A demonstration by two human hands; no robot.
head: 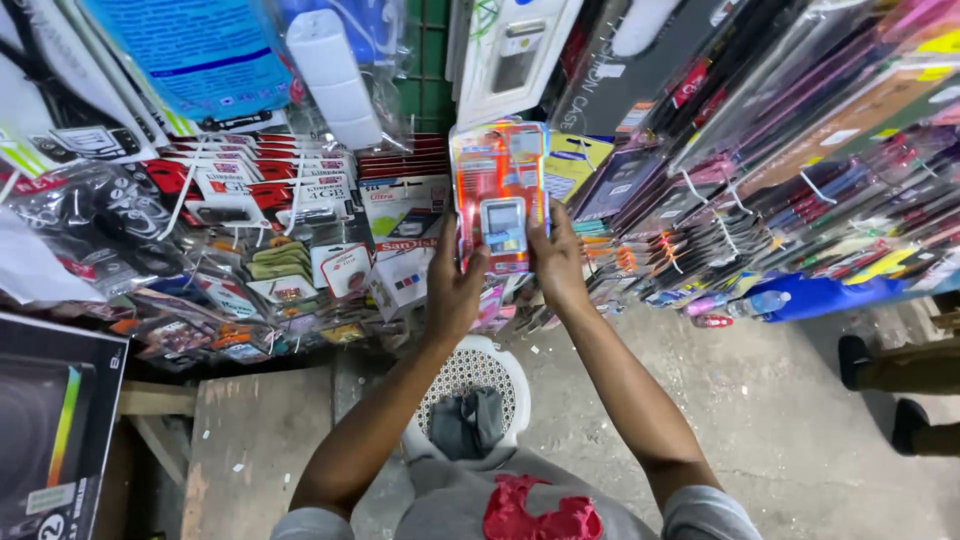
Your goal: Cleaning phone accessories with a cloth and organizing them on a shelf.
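Both my hands, left hand (452, 290) and right hand (556, 262), clamp the orange blister pack (497, 195) upright against the hanging display rack (330, 215). I judge it could slip or snag neighbouring packs, since only its lower edges are gripped.

Bright even light, glare on plastic packs (498, 190), edges prob. warped
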